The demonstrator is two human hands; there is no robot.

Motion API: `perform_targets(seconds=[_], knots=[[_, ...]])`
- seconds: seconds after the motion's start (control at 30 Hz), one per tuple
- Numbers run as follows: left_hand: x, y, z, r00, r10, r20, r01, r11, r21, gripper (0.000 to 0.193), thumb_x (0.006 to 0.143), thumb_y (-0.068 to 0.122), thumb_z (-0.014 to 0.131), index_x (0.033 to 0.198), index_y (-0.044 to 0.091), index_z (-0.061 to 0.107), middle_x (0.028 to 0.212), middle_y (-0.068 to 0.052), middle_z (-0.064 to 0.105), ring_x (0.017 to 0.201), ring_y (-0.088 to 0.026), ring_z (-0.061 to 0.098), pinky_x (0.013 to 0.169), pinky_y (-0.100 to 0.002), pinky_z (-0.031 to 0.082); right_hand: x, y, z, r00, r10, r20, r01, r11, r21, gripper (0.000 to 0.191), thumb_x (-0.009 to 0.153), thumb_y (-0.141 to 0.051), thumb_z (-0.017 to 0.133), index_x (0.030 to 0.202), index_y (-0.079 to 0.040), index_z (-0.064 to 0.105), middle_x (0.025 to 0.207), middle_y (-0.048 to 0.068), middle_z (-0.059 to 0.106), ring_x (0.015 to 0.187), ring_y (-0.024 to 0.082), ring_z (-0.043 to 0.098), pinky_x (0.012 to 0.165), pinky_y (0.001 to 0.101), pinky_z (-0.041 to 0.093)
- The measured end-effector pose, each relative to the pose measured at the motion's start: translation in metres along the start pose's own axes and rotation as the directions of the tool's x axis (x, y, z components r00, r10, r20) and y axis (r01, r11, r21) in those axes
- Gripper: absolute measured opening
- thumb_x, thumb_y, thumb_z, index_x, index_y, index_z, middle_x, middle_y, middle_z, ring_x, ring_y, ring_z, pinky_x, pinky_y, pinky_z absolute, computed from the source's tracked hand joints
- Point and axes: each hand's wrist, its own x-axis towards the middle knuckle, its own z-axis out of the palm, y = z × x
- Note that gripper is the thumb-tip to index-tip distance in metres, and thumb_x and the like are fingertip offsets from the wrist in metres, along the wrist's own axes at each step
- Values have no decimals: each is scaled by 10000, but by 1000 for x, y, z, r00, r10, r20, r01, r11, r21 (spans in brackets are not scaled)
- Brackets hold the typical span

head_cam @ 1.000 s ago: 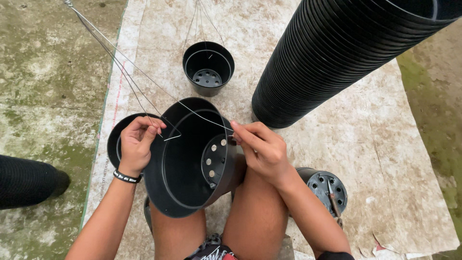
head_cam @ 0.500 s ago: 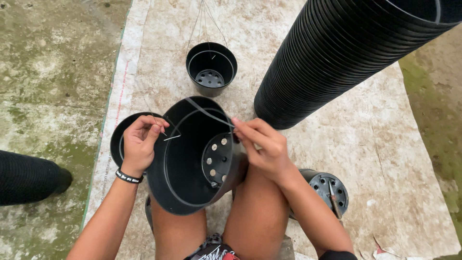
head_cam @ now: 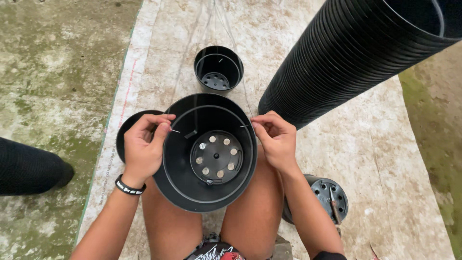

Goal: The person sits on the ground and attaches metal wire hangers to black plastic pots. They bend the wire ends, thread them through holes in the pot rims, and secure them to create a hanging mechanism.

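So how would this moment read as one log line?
left hand: pinching wire at pot rim | right hand: pinching wire opposite | pot: on lap

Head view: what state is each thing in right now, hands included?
Big pot: upright between the knees, empty, drain holes showing.
Left hand: pinching thin wire at the pot's left rim.
Right hand: pinching wire at the right rim.
Small pot: upright, empty.
Pot stack: nested, lying tilted.
Pot by right leg: upside down.

Pot stack (head_cam: pixel 356 62) beyond right hand (head_cam: pixel 276 139): cut by top edge. Thin wires (head_cam: pixel 219 19): ends out of frame.
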Motion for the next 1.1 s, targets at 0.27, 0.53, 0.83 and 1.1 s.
perform_targets(seconds=[0.27,0.53,0.83,1.1], knots=[[-7,36,16,995,88,-45,-76,972,223,86,1030,46,639,1061,-34,648,1114,-124,734,985,-133,673,922,-273,538,17,-21,-4,990,62,125,-38,983,-182,200,1006,11,618,1161,60,734,980,51,675,904,90,627,815,217,509],[-11,60,36,979,183,-86,-128,891,436,90,985,62,674,1026,-18,669,991,-123,738,924,-210,730,836,-297,542,31,-44,22,995,96,25,-70,857,-510,159,940,-90,705,1058,16,715,938,82,701,796,111,698,680,254,579],[-8,51,42,971,212,-113,-136,870,473,84,976,55,675,1011,-21,674,940,-134,704,872,-251,712,785,-331,536,43,-23,30,999,18,-48,-42,816,-576,108,978,-58,661,991,39,706,748,76,716,644,107,651,605,245,507],[-7,43,43,968,206,-145,-111,867,486,91,983,67,672,1019,-17,677,952,-137,704,880,-254,712,794,-332,537,29,-26,33,999,-38,-4,30,834,-550,232,918,-34,675,1139,23,716,907,110,748,783,124,725,715,267,582]])
